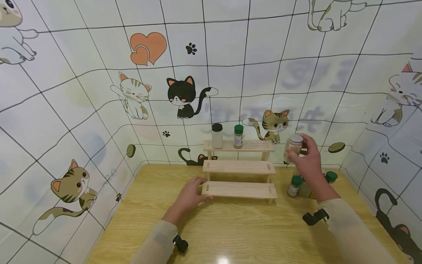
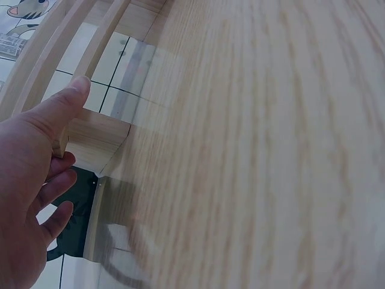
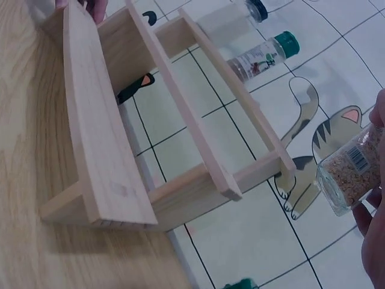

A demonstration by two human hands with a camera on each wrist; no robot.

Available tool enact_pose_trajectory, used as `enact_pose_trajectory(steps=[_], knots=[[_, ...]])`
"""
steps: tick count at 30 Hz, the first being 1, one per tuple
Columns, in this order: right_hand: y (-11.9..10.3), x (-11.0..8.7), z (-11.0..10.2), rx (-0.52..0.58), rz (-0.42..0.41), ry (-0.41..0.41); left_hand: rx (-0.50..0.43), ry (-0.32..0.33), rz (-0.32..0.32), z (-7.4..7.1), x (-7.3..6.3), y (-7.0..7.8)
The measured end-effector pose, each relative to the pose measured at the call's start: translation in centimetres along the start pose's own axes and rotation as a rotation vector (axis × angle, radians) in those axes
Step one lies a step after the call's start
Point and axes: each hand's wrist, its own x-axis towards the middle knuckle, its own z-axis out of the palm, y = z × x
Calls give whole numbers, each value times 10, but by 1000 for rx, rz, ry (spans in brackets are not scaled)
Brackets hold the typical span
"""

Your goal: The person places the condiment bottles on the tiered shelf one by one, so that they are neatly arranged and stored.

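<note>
A three-step wooden rack (image 1: 239,167) stands on the table against the wall. At the left end of its lowest step, my left hand (image 1: 190,196) grips the board, thumb on one side and fingers on the other; the left wrist view shows this thumb (image 2: 69,99) against the wood. Held up to the right of the top step is a glass spice jar (image 1: 292,146) with a silver lid, gripped in my right hand (image 1: 309,161). Tan grains and a barcode label show on this jar (image 3: 352,171) in the right wrist view.
A black-capped jar (image 1: 217,136) and a green-capped spice jar (image 1: 238,136) stand on the top step. Right of the rack, green-capped jars (image 1: 294,186) stand on the table (image 1: 230,223), partly hidden by my right arm. A cat-patterned tiled wall covering (image 1: 227,80) surrounds the table.
</note>
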Motion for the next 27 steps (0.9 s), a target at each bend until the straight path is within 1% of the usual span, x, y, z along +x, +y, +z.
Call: enact_pose_trajectory(steps=[9,15,20,27], knots=[[-10,31,29,50,-44,-51,-12,-1,-6,0,-2,0],[-16,47,47,101,-27,-114,-17,1,0,-1,-2,-1],[-19,56,62,127,-16,-139,-8,-3,-7,0,-2,-2],[-24,62,80,131,-36,-157,-14,-8,-9,0,0,-1]])
